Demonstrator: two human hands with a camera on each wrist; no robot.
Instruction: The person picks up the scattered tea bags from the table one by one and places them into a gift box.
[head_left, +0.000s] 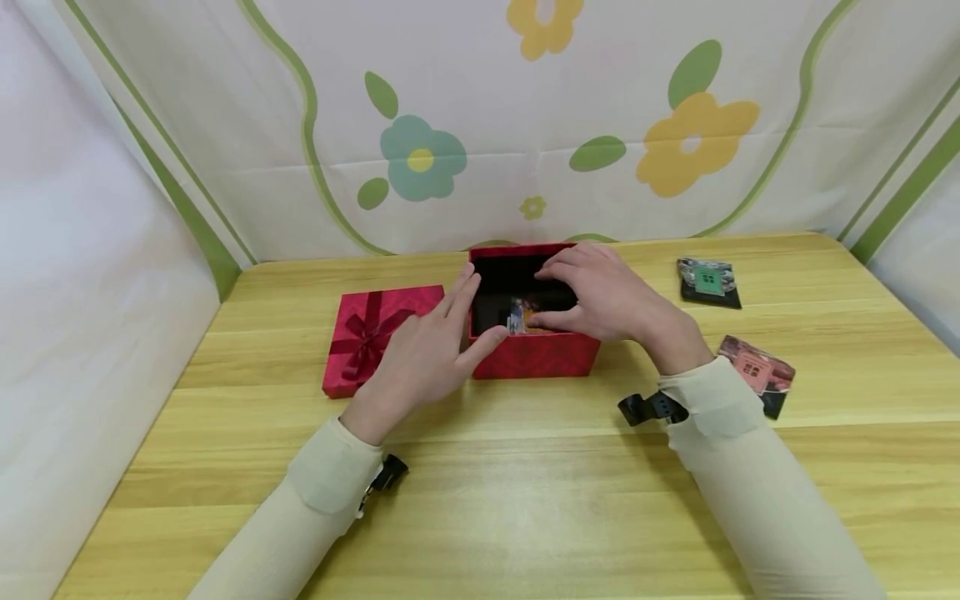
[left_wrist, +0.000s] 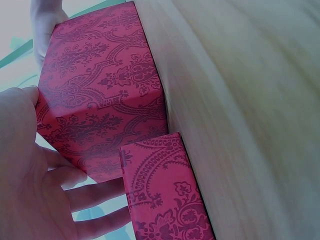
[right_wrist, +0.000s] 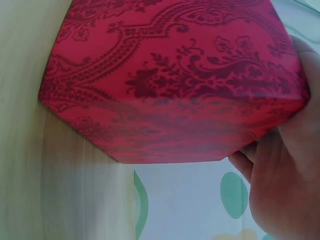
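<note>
A red patterned gift box [head_left: 536,358] stands open on the table, its inside black. In it lies a small packet with a printed front [head_left: 517,318]. My right hand [head_left: 615,296] reaches over the box's right side, thumb near the packet and fingers spread apart from it inside. Against the left side my left hand [head_left: 423,354] rests with straight fingers, its thumb at the front rim. The left wrist view shows that thumb at the corner of the box [left_wrist: 100,75]. Just left lies the red lid [head_left: 350,321] with a dark ribbon bow, partly behind the left hand.
On the right of the wooden table [head_left: 510,500] lie a packet with a green label [head_left: 708,281] and another with a pink label [head_left: 756,372], close to the right forearm. A white curtain with printed flowers [head_left: 495,108] hangs behind the table.
</note>
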